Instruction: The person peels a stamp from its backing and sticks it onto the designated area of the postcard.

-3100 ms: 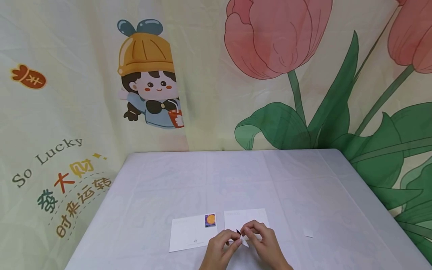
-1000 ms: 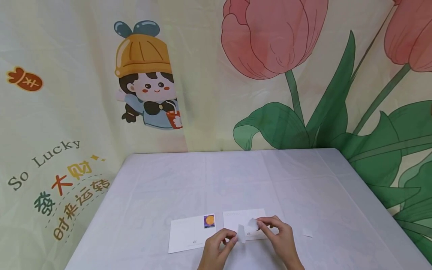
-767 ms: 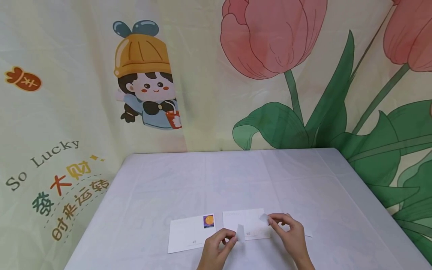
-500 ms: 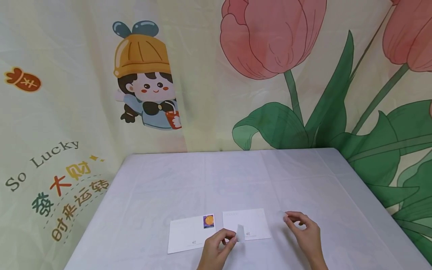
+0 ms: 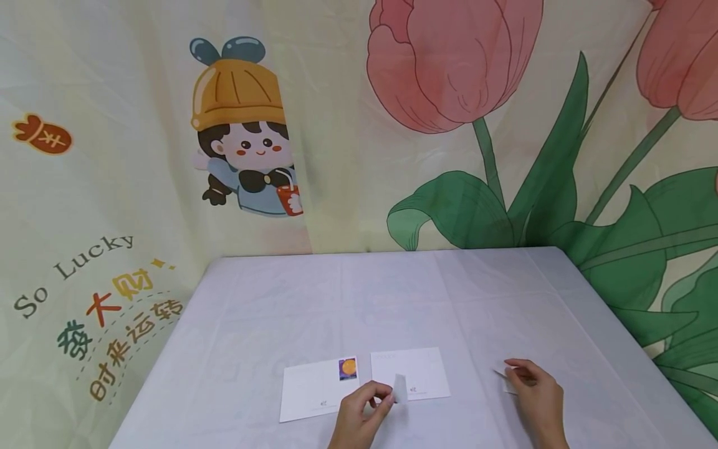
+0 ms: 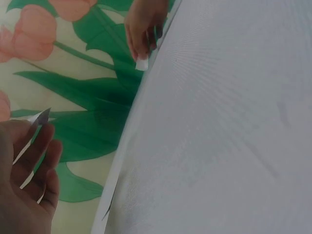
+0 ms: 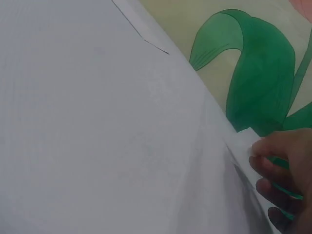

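My left hand [image 5: 361, 415] pinches a small stamp [image 5: 400, 388] between thumb and index finger, over the lower part of a blank-cornered white postcard [image 5: 412, 362]. Its pale back faces the head camera; a dark printed face of the stamp [image 6: 44, 117] shows in the left wrist view. To the right, my right hand [image 5: 537, 399] pinches a small piece of white backing paper [image 7: 247, 138] low over the table. Just below it lies another white paper scrap [image 5: 509, 385], partly hidden by the fingers. Left of these sits a second postcard [image 5: 308, 393] bearing a purple-and-orange stamp [image 5: 348, 368] in its upper right corner.
A white cloth covers the table [image 5: 336, 299]. Behind it hangs a printed curtain [image 5: 342, 125] with tulips and a cartoon figure. The table's right edge slopes away beyond my right hand.
The stamp and its backing have come apart between my hands. My right hand has carried the backing rightward, to beside the scrap on the table. My left hand stays nearly still with the stamp.
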Available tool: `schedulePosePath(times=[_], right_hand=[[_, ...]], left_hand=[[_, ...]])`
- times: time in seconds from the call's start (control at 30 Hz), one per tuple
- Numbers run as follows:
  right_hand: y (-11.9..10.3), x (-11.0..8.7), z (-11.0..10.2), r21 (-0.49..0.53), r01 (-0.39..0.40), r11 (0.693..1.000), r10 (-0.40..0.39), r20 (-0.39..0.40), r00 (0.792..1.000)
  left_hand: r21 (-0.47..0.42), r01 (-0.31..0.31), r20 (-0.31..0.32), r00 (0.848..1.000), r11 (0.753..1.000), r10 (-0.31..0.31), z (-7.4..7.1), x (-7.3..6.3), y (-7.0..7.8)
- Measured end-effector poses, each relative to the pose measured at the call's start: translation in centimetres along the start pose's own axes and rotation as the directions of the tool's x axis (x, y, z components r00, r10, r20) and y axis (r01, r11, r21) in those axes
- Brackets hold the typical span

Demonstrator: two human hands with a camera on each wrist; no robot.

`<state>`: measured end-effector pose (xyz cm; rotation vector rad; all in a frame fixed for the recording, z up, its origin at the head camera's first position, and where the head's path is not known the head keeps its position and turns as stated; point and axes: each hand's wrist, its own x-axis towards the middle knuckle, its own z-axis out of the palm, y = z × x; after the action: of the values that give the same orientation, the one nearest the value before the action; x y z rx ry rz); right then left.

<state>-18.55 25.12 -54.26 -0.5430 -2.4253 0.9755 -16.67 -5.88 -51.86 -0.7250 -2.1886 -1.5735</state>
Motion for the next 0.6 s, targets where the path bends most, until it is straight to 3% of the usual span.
schedulePosePath(times=[0.37, 0.6], right_hand=[[0.51, -0.21, 0.87, -0.074, -0.020, 0.997, 0.022, 0.032, 0.999], [0.68, -0.24, 0.96, -0.111, 0.033, 0.993, -0.032, 0.013, 0.999]], left_hand=[[-0.012, 0.013, 0.001, 1.000, 1.000, -0.013, -0.15, -0.14, 0.15], [-0.019, 0.016, -0.001, 1.000, 1.000, -0.016, -0.19, -0.19, 0.28]])
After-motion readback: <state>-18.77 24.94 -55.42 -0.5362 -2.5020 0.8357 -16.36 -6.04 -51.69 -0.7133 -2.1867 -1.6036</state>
